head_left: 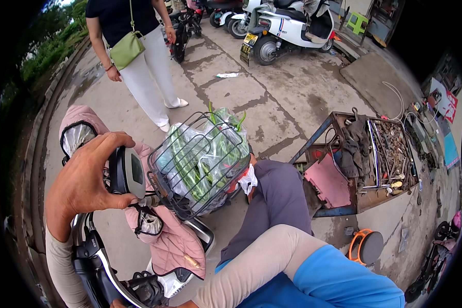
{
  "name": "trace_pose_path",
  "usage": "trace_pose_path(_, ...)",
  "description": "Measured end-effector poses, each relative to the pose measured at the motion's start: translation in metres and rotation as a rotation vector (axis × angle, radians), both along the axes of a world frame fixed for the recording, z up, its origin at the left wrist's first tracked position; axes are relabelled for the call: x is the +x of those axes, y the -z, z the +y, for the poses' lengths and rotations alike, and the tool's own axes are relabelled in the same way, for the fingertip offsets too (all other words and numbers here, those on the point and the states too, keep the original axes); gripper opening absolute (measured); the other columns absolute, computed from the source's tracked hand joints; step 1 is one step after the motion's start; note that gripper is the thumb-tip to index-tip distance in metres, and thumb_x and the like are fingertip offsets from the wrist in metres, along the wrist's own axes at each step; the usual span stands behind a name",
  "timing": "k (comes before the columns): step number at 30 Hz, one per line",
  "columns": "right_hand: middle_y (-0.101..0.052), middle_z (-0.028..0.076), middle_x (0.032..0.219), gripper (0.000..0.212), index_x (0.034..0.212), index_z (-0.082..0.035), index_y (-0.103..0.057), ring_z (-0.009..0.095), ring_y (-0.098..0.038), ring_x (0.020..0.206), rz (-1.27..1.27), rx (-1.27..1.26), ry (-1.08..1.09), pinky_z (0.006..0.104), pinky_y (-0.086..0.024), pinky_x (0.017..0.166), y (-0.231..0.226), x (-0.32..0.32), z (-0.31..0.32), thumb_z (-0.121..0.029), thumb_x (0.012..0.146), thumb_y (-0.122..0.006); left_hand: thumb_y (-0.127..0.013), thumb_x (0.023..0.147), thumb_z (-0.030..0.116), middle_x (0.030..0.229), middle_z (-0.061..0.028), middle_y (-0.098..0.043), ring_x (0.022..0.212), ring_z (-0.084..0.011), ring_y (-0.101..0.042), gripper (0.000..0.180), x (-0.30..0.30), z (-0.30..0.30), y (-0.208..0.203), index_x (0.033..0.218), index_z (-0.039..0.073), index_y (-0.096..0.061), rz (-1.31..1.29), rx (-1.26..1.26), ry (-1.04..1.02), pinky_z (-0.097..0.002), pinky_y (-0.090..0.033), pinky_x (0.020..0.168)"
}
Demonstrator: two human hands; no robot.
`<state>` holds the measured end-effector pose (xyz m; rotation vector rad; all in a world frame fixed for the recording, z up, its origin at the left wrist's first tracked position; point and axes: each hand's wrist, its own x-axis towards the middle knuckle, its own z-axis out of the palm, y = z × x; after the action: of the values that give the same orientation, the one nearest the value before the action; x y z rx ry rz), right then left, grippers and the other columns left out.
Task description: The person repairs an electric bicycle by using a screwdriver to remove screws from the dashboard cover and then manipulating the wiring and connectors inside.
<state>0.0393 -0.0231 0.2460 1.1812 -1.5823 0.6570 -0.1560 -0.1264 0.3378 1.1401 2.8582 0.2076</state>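
My left hand (pixel 84 177) grips a dark display unit (pixel 127 172) with a grey screen, thumb on its near edge and fingers over the top. This unit sits at the handlebar of a two-wheeler with pink quilted handlebar covers (pixel 174 246). Beyond it, a black wire basket (pixel 200 205) holds bagged green vegetables (pixel 190 164). My right arm, in a beige sleeve, reaches across to the lower edge. Only bits of my right hand (pixel 118 304) show there, near a curved silver-and-black frame part (pixel 100 262); its grip is hidden.
A person in white trousers (pixel 149 66) with a green bag (pixel 127 50) stands ahead. At right is a metal tool tray (pixel 390 154) with many small parts and a pink sheet (pixel 328 182). An orange-legged stool (pixel 365 247) stands nearer. White scooters (pixel 287 31) are parked behind.
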Motion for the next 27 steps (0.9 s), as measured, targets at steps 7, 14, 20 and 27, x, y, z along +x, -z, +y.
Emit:
trace_pose_path(7, -0.062, 0.016, 0.109, 0.037, 0.12, 0.011, -0.061, 0.023, -0.064, 0.084, -0.265, 0.083, -0.17, 0.035, -0.05, 0.07, 0.004, 0.02, 0.001, -0.014, 0.094, -0.056, -0.093, 0.06, 0.026, 0.132, -0.0148, -0.064, 0.122, -0.04, -0.061, 0.082, 0.018, -0.013, 0.026, 0.132, 0.008, -0.059, -0.04, 0.059, 0.033, -0.0465, -0.049, 0.107)
trace_pose_path(14, -0.068, 0.014, 0.104, 0.032, 0.117, 0.006, -0.07, 0.024, -0.068, 0.081, -0.513, -0.139, -0.599, 0.0356, -0.054, 0.069, 0.019, -0.048, 0.081, -0.009, 0.089, -0.07, -0.095, 0.061, 0.026, 0.137, -0.0135, -0.062, 0.125, -0.0385, -0.06, 0.082, 0.021, -0.012, 0.033, 0.132, 0.009, -0.057, -0.061, 0.086, 0.112, -0.0474, -0.05, 0.107)
trace_pose_path(20, -0.062, 0.024, 0.135, 0.062, 0.144, 0.006, -0.055, 0.041, -0.063, 0.121, -0.934, -0.177, 0.417, 0.047, -0.051, 0.101, 0.117, -0.218, 0.197, -0.029, 0.097, -0.074, -0.095, 0.055, 0.025, 0.138, -0.0152, -0.062, 0.128, -0.0389, -0.06, 0.087, 0.024, -0.021, 0.03, 0.132, 0.009, -0.058, -0.04, 0.087, 0.113, -0.0472, -0.048, 0.11)
trace_pose_path(27, -0.045, 0.027, 0.154, 0.07, 0.151, 0.005, -0.049, 0.044, -0.038, 0.145, -1.18, -0.117, 0.506, 0.0501, -0.033, 0.121, 0.211, -0.226, 0.221, -0.033, 0.097, -0.073, -0.095, 0.048, 0.021, 0.144, -0.017, -0.06, 0.131, -0.0397, -0.06, 0.091, 0.017, -0.033, 0.039, 0.13, 0.008, -0.058, -0.074, 0.171, 0.099, -0.0489, -0.045, 0.112)
